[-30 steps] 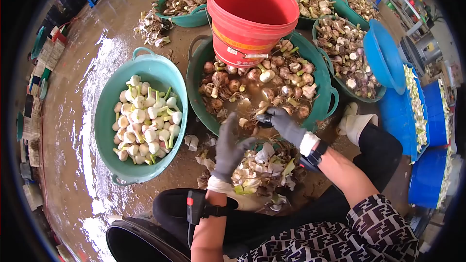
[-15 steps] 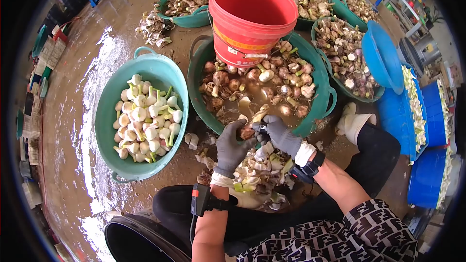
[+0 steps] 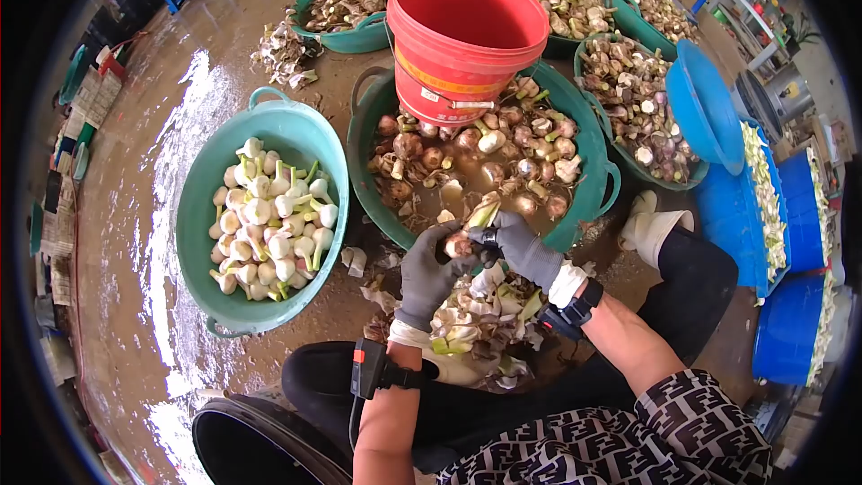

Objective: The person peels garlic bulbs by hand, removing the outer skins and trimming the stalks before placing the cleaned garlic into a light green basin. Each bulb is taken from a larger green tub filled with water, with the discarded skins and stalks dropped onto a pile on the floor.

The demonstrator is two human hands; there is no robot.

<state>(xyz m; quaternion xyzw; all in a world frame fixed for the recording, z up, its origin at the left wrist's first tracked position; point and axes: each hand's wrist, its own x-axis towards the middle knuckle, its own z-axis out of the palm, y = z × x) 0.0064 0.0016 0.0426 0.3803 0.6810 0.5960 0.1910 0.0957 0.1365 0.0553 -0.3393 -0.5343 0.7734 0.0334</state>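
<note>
Both of my hands wear grey gloves and meet over the near rim of a green tub (image 3: pixel 588 181). Brownish-purple garlic bulbs (image 3: pixel 516 137) sit in its muddy water. My left hand (image 3: pixel 427 271) is closed around one garlic bulb (image 3: pixel 458 244), whose stalk (image 3: pixel 485 212) points up and away, its outer leaf loose and greenish. Closed against the base of that stalk is my right hand (image 3: pixel 523 251), with a small black band on a finger. Its fingertips are partly hidden behind the bulb and glove. Below the hands lies a heap of peeled garlic skins (image 3: pixel 485 319).
At left stands a green basin (image 3: pixel 199 184) of cleaned white garlic (image 3: pixel 274 216). A red bucket (image 3: pixel 467 63) rises over the tub's far side. More garlic tubs (image 3: pixel 355 36) stand behind. Blue containers (image 3: pixel 727 224) line the right, and a black bucket (image 3: pixel 260 440) is at lower left. The floor is wet.
The stalk's outer leaf has shifted and shows more green now. The bulb has turned slightly between my hands, which stay in nearly the same place.
</note>
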